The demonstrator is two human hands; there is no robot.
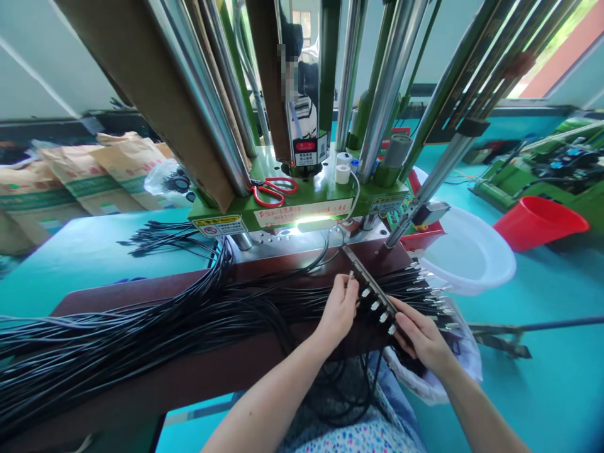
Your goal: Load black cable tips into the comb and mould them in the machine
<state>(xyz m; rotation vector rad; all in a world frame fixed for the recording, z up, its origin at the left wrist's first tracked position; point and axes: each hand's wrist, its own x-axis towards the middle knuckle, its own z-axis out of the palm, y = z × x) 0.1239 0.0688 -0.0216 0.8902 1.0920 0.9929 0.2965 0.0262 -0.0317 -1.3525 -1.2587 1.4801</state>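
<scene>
Pinches silver connector (pixel 351 275) in left hand's (pixel 338 309) grip, clasps metal bar (pixel 370 282) in right hand's (pixel 423 336); bears red handwriting, too blurred to read, on white strip (pixel 302 212).

Left hand (pixel 338 308) pinches a small metal connector (pixel 351 275) just off the metal bar (pixel 370 280); right hand (pixel 419 333) grips the bar's near end, connectors along its edge. Black cables (pixel 189 314) run left across the brown surface (pixel 198 371). Red-handled scissors (pixel 275 191) on the green press (pixel 226 207), far side.

cables (pixel 189 318) on bench (pixel 212 371) | scissors (pixel 282 190) on machine (pixel 330 189) | basin (pixel 465 251) right
</scene>
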